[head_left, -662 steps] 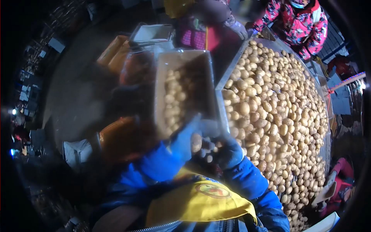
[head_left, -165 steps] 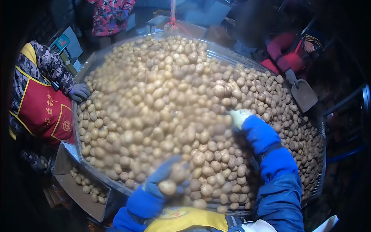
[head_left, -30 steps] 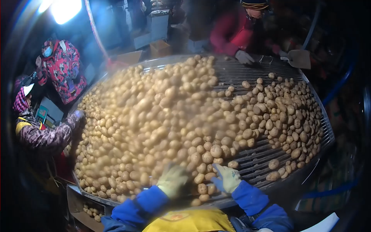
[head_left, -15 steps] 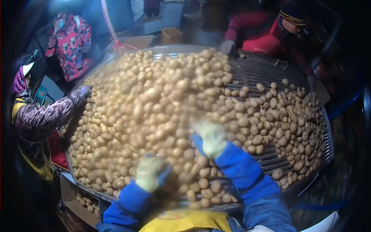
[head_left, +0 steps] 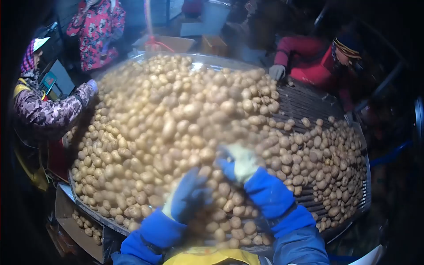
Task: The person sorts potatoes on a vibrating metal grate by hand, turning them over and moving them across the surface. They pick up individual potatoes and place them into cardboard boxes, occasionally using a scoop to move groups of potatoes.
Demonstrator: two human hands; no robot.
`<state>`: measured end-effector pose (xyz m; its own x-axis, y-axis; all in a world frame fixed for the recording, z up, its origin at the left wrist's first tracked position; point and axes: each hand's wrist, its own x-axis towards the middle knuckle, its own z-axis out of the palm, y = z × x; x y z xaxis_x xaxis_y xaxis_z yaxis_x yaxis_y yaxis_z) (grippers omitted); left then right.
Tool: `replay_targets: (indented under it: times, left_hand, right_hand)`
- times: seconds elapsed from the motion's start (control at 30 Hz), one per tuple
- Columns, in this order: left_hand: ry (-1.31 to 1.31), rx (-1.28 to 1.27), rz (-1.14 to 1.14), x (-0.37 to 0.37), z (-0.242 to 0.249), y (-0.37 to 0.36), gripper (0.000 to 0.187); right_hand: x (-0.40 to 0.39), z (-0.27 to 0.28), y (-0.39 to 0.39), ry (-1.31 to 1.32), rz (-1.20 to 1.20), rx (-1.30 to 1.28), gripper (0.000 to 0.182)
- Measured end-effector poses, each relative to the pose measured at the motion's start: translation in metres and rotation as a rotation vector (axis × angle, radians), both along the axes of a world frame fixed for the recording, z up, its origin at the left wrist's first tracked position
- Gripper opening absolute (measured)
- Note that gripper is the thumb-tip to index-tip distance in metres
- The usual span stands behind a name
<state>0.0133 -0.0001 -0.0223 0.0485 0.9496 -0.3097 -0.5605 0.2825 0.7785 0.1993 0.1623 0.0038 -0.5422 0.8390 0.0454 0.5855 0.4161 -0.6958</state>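
A large heap of potatoes (head_left: 145, 128) covers most of the slatted sorting table (head_left: 304, 101). My left hand (head_left: 187, 196), in a cream and blue work glove, is held over the near potatoes with its blue palm side showing. Motion blurs its fingers, but they look stretched out, and no potato shows in them. To the right, my right hand (head_left: 240, 163) reaches into the heap in a matching glove. Its fingers bend loosely, with a dark gap between the blue and cream parts, and potatoes lie right against it.
At the left edge stands a co-worker in a camouflage sleeve (head_left: 48, 108); another in red (head_left: 309, 57) rests a gloved hand (head_left: 277, 72) at the far right. Someone in a pink patterned coat (head_left: 99, 35) is behind. A cardboard box (head_left: 79, 232) with potatoes sits below the table's left edge.
My left hand has turned from its cream back to its blue palm side and shifted slightly right, closer to my right hand. The whole view has tilted a little.
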Motion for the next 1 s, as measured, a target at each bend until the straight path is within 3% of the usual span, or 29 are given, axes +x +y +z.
replay_targets:
  times: [0.03,0.07,0.13,0.2,0.23,0.3,0.33,0.37,0.4,0.5,0.57,0.67,0.83,1.0]
  left_hand:
    - [-0.209,0.004,0.043,0.004,-0.007,0.0,0.064]
    - [-0.415,0.001,0.084,0.009,-0.016,0.001,0.063]
    - [-0.672,-0.116,0.032,-0.007,-0.041,-0.001,0.055]
    - [-0.866,-0.266,0.034,-0.012,-0.055,-0.01,0.05]
    - [-0.633,-0.388,0.112,-0.003,-0.023,-0.007,0.042]
    - [-0.617,-0.328,0.052,-0.007,-0.033,-0.016,0.04]
    - [-0.612,-0.294,0.025,-0.005,-0.024,-0.015,0.04]
    - [-0.486,-0.478,0.163,0.002,-0.013,-0.013,0.047]
    - [-0.509,-0.476,0.099,0.001,-0.016,-0.015,0.051]
    - [-0.606,-0.47,-0.02,0.001,-0.016,-0.015,0.071]
    - [-0.566,-0.404,-0.035,0.003,-0.02,-0.019,0.073]
    - [-0.491,-0.356,-0.102,0.001,-0.019,-0.023,0.074]
    - [-0.586,-0.374,-0.128,0.006,-0.006,-0.028,0.075]
    - [-0.682,-0.32,-0.163,0.011,0.007,-0.027,0.076]
  right_hand:
    - [0.001,0.0,-0.021,0.119,0.09,-0.212,0.051]
    - [0.005,0.001,-0.039,0.108,0.228,-0.041,0.052]
    - [0.015,0.016,-0.066,-0.015,0.143,-0.087,0.05]
    - [0.045,0.002,-0.067,0.092,-0.021,0.106,0.047]
    - [0.064,-0.005,-0.065,0.068,-0.109,0.184,0.049]
    - [0.111,-0.026,-0.056,-0.13,-0.363,0.292,0.053]
    - [0.131,-0.036,-0.053,-0.151,-0.469,0.257,0.055]
    - [0.151,-0.046,-0.052,-0.039,-0.554,0.137,0.059]
    - [0.166,-0.056,-0.051,0.074,-0.637,0.017,0.062]
    - [0.161,-0.069,-0.05,-0.332,-0.511,0.01,0.065]
    - [0.158,-0.079,-0.067,-0.206,-0.495,0.044,0.064]
    - [0.127,-0.042,-0.091,0.002,-0.463,-0.493,0.073]
    - [0.087,-0.066,-0.112,-0.056,-0.408,0.152,0.074]
    - [0.076,-0.062,-0.118,0.141,-0.485,-0.096,0.07]
